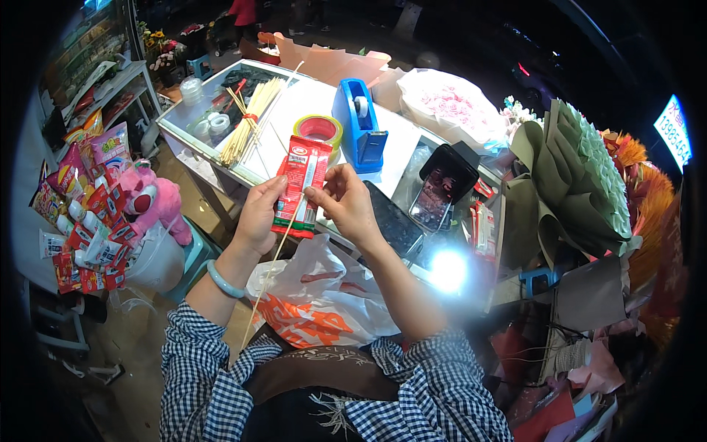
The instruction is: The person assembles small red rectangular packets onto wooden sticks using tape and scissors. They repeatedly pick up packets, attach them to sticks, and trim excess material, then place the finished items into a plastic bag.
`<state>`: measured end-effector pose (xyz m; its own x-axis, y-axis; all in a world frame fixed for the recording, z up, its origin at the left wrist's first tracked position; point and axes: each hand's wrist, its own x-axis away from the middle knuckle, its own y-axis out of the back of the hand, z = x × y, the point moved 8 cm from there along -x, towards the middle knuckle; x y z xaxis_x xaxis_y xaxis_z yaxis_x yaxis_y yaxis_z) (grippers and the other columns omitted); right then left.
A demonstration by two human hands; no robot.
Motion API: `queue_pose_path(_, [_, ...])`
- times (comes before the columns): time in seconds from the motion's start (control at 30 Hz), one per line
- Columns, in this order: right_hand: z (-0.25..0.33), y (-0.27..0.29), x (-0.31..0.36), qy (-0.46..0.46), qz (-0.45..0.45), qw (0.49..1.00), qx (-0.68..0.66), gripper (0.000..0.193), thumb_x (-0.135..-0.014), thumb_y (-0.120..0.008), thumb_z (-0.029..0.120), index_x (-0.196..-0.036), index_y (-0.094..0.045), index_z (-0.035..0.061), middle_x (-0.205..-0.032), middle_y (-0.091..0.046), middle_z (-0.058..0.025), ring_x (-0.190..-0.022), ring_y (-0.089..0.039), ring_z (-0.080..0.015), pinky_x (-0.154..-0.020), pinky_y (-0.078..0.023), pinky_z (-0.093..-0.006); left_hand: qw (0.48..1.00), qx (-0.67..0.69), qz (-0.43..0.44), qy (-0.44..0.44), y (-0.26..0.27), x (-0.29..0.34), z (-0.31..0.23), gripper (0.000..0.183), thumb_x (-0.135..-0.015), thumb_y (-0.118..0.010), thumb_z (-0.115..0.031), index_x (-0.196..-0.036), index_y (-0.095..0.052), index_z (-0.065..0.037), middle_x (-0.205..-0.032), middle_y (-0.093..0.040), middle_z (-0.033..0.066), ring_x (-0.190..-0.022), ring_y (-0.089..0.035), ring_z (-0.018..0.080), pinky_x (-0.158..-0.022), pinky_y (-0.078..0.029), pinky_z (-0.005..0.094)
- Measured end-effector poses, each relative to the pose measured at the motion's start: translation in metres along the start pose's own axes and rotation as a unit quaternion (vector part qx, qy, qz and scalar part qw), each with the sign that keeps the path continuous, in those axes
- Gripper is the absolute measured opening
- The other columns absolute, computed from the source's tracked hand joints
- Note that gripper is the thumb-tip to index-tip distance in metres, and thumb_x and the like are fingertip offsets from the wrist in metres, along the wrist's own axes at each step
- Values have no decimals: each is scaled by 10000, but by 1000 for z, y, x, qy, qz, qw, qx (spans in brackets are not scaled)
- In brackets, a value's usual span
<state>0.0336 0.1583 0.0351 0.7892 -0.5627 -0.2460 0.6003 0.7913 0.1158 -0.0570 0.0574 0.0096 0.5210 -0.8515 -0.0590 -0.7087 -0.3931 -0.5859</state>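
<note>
A red snack packet [302, 171] with a green lower edge is held up over the near side of the table. My left hand [258, 217] grips its left edge between thumb and fingers. At the packet's right side, my right hand [348, 205] pinches with the thumb against a thin wooden stick [266, 276]. That stick lies across the packet's face and slants down toward my lap. Just behind the packet rests a roll of tape [335, 133], yellow and pink, partly covered by it. Below my hands lies a white plastic bag [335, 283] with orange print.
A blue tape dispenser [359, 125] and a bundle of sticks [254, 121] tied in red lie on the table. To the right are a phone [433, 193], a bright lamp [448, 271] and wrapped bouquets [563, 177]. On the left, a pink plush toy [158, 200] stands among snack packs.
</note>
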Motion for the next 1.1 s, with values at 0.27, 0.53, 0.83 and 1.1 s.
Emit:
queue_pose_path(0.27, [-2,-11,-1,8,69,997,-25,246,-891,-614,136,-1050,-560,-43,-837,-639,-75,-684,-574,-93,-616,-478,-248,997,-52,60,-3,-8,3,-1,371,-969,-477,-288,-1140,-558,30,-1034,-645,112,-894,-645,152,-802,-531,297])
queue_pose_path(0.53, [15,-6,-10,64,88,994,-2,233,-921,-561,129,-1072,-562,-49,-885,-632,-91,-755,-579,-115,-676,-481,-262,995,92,25,33,10,-5,8,395,-987,-420,-302,-1217,-498,9,-1117,-615,129,-980,-630,194,-866,-522,357])
queue_pose_path(0.83, [31,-11,-6,189,-25,982,-6,261,-919,-548,114,-1130,-560,-38,-1081,-497,-129,-925,-542,-184,-772,-456,-273,976,189,99,48,-21,2,5,516,-993,-295,-436,-1336,-380,-59,-1264,-518,116,-1150,-536,226,-980,-445,414])
queue_pose_path(1.1, [39,24,-24,242,-109,947,180,311,-866,-587,122,-1145,-554,-12,-1074,-516,-174,-1044,-504,-314,-921,-393,-394,988,65,136,37,-30,4,-7,711,-900,-368,-620,-1321,-396,-48,-1162,-579,148,-986,-617,190,-829,-537,350])
